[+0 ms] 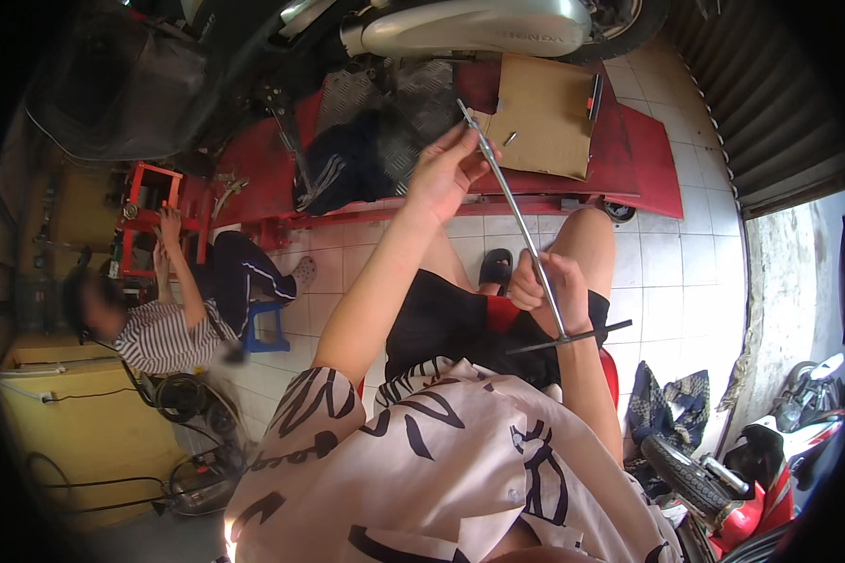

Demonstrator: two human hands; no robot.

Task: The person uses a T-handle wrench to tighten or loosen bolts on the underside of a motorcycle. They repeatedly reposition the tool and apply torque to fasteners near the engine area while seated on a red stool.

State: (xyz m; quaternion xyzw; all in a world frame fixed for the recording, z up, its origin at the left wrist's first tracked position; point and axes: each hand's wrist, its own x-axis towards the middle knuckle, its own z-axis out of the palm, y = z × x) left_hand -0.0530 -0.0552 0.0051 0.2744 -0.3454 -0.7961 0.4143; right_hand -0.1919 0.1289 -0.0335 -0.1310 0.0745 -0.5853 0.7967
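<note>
I hold a long metal T-handle wrench [508, 195] at a slant in front of me. The fingers of my left hand [451, 169] are closed round its upper shaft near the tip. My right hand [552, 286] grips the lower shaft, just above the dark crossbar [610, 328], which lies across my wrist. Beyond my left hand, a small metal cylinder [510, 138] rests on a flattened cardboard sheet [551, 113].
A red lift platform [655, 164] carries dark cloth [333, 164] under a silver-and-black scooter [451, 23]. At left, another person [160, 333] sits by a blue stool [265, 327], hands on a red frame [141, 225]. Motorbike parts [723, 488] crowd the lower right.
</note>
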